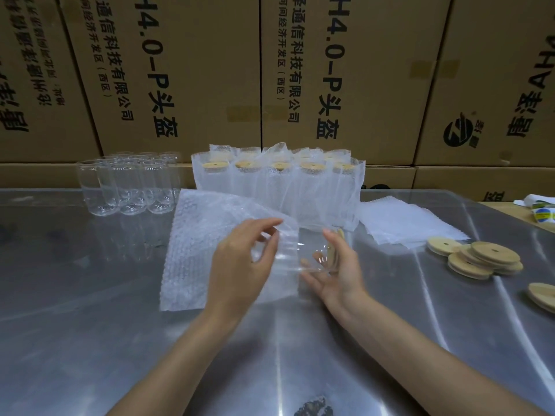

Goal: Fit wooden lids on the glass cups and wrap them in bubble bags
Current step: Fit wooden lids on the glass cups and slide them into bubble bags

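Ten-odd wrapped cups (pixel 277 187) stand at the table's far edge, bare glasses (pixel 126 184) remain (far left); right hand (pixel 336 265) cradles a lidded cup (pixel 315 250), left hand (pixel 243 259) pinches the bubble bag (pixel 192 250) open.

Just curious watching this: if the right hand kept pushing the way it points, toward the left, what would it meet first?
Probably the bubble bag: the right hand holds the lidded glass cup sideways, base toward the bag mouth, which the left hand pinches open. Depth is unclear.
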Tool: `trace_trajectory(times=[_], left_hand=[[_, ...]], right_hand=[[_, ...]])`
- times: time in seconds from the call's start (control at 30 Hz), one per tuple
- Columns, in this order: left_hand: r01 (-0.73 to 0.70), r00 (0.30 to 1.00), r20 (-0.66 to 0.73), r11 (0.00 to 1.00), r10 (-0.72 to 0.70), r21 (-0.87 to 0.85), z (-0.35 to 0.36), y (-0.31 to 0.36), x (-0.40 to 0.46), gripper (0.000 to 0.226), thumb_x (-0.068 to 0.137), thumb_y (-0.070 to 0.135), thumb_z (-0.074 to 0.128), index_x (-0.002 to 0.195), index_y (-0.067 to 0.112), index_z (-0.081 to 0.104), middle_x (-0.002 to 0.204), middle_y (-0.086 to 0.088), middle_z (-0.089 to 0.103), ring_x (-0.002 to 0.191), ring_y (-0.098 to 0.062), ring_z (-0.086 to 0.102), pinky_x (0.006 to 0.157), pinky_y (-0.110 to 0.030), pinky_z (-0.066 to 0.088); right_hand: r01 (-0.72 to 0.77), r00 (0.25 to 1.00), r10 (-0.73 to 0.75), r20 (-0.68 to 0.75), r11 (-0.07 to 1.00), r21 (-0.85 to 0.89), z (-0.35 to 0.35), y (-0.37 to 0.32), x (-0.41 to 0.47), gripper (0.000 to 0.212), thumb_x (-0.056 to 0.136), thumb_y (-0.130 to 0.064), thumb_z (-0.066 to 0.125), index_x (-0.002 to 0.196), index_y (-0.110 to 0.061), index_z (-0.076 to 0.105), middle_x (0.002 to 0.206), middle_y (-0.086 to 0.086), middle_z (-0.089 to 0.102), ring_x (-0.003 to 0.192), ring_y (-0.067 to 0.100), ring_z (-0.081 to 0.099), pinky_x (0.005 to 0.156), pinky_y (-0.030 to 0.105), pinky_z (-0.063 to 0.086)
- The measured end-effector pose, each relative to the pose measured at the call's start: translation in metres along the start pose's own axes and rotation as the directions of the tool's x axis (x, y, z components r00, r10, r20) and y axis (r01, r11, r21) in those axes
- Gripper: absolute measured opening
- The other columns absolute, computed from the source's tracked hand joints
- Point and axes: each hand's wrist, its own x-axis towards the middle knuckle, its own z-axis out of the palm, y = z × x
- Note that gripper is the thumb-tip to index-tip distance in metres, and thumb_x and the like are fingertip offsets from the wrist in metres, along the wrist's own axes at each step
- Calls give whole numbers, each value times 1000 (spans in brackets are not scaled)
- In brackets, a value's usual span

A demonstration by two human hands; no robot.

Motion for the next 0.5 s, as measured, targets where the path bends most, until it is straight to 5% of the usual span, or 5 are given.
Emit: trace_trajectory(times=[0.13,0.27,0.37,0.5], left_hand=[[276,958,-116,953,-262,126,-18,-27,9,38,86,20,70,123,19,59,122,2,52,117,-16,49,99,-20,32],[639,766,-45,753,-641,157,-27,-48,9,71,85,43,68,143,14,39,148,-8,31,137,-22,29,112,-33,22],[658,739,90,744,-668,118,-17,-47,2,59,89,44,61,137,13,48,143,-7,41,131,-20,42,105,-26,30],[685,703,250,728,-666,14,-6,-37,-1,24,95,47,49,94,33,68,101,11,68,89,-2,61,72,-12,41]], right_hand=[[-3,999,5,-45,999,35,-7,-8,3,54,81,-36,71,130,-25,53,117,9,50,99,28,67,58,32,52],[-15,1000,15,-14,999,-33,-9,-7,5,50,79,-38,72,125,-29,55,109,4,53,92,22,67,62,30,53],[-17,1000,18,6,994,-104,-9,-2,8,37,79,-39,72,110,-31,54,112,3,51,99,22,66,68,32,54],[-16,1000,17,6,991,-131,-9,-1,9,35,79,-39,72,108,-31,52,112,4,50,103,24,65,63,31,52]])
